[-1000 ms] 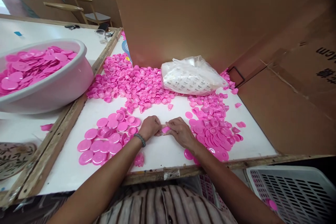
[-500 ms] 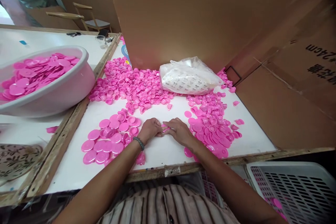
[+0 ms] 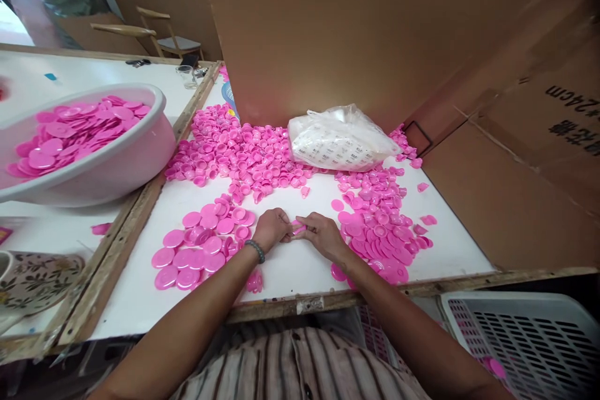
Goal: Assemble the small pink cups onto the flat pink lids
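Note:
Between my two hands, just above the white tabletop (image 3: 290, 272), is a small pink plastic piece (image 3: 297, 227); my fingers cover most of it, so its exact shape is hidden. My left hand (image 3: 274, 229), with a beaded bracelet at the wrist, pinches it from the left. From the right, the fingers of my right hand (image 3: 322, 234) close on the same piece. Pink plastic discs (image 3: 187, 259) lie scattered left of my left hand. Another heap of pink discs (image 3: 377, 240) overlaps in rows right of my right hand. Many small pink cups (image 3: 262, 156) are piled beyond both hands.
A white plastic bag (image 3: 342, 140) rests on the cups before a tall cardboard sheet (image 3: 328, 31). Left, a large basin (image 3: 135, 165) holds pink discs, near a floral-patterned mug (image 3: 42, 281). Wooden edging (image 3: 135, 225) divides the tables. A slatted basket (image 3: 529, 331) sits low at right.
The view has shifted slightly, showing more of the mug at left. Both hands stay together on the pink piece, with only small finger movements.

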{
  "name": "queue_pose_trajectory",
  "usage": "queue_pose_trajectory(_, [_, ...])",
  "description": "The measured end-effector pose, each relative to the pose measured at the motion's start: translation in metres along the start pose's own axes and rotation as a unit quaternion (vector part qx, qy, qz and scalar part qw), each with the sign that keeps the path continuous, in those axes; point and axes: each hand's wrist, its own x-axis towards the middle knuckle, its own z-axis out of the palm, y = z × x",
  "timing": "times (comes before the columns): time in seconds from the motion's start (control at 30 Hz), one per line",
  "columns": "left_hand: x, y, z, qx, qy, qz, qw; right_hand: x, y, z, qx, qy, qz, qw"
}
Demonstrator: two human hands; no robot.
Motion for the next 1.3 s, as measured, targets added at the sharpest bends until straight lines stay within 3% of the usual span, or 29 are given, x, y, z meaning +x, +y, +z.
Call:
queue_pose_trajectory(0.1, [-0.003, 0.003, -0.003, -0.023, -0.014, -0.003, 1.0, -0.001, 0.002, -0.002, 0.096, -0.012, 0.058, 0.994])
queue_pose_trajectory(0.27, [-0.002, 0.003, -0.002, 0.011, -0.007, -0.027, 1.0, -0.005, -0.002, 0.003, 0.15, -0.026, 0.128, 0.98])
queue_pose_trajectory(0.43, [0.0, 0.008, -0.003, 0.048, -0.03, -0.034, 0.998, -0.009, -0.011, 0.01, 0.077, 0.012, 0.095, 0.992])
queue_pose_trajectory(0.53, [-0.006, 0.014, -0.005, 0.156, -0.02, 0.003, 0.988, -0.017, -0.013, -0.001, -0.006, 0.022, 0.058, 0.998])
queue_pose_trajectory(0.6, [-0.015, 0.016, -0.004, 0.267, 0.046, 0.087, 0.959, -0.03, -0.01, -0.015, -0.062, 0.044, 0.043, 0.996])
queue_pose_trajectory(0.67, [-0.024, 0.016, 0.001, 0.354, 0.101, 0.209, 0.906, -0.046, -0.006, -0.031, -0.12, 0.068, 0.045, 0.989])
queue_pose_trajectory(0.77, [-0.036, 0.012, 0.012, 0.423, 0.071, 0.357, 0.83, -0.069, 0.003, -0.047, -0.21, 0.038, 0.027, 0.977])
queue_pose_trajectory(0.87, [-0.04, 0.003, 0.019, 0.471, 0.039, 0.379, 0.796, -0.075, 0.011, -0.044, -0.247, -0.001, 0.0, 0.969])
queue_pose_trajectory(0.97, [-0.044, -0.007, 0.016, 0.502, 0.072, 0.355, 0.785, -0.057, 0.013, -0.031, -0.242, 0.014, -0.009, 0.97])
queue_pose_trajectory(1.1, [-0.051, -0.016, 0.007, 0.512, 0.107, 0.342, 0.78, -0.004, -0.002, -0.018, -0.245, 0.03, -0.045, 0.968])
queue_pose_trajectory(1.2, [-0.054, -0.02, 0.005, 0.495, 0.129, 0.342, 0.788, 0.047, -0.03, -0.007, -0.236, 0.03, -0.121, 0.964])
queue_pose_trajectory(1.3, [-0.051, -0.024, 0.004, 0.477, 0.149, 0.344, 0.795, 0.098, -0.066, 0.014, -0.252, -0.025, -0.226, 0.941])
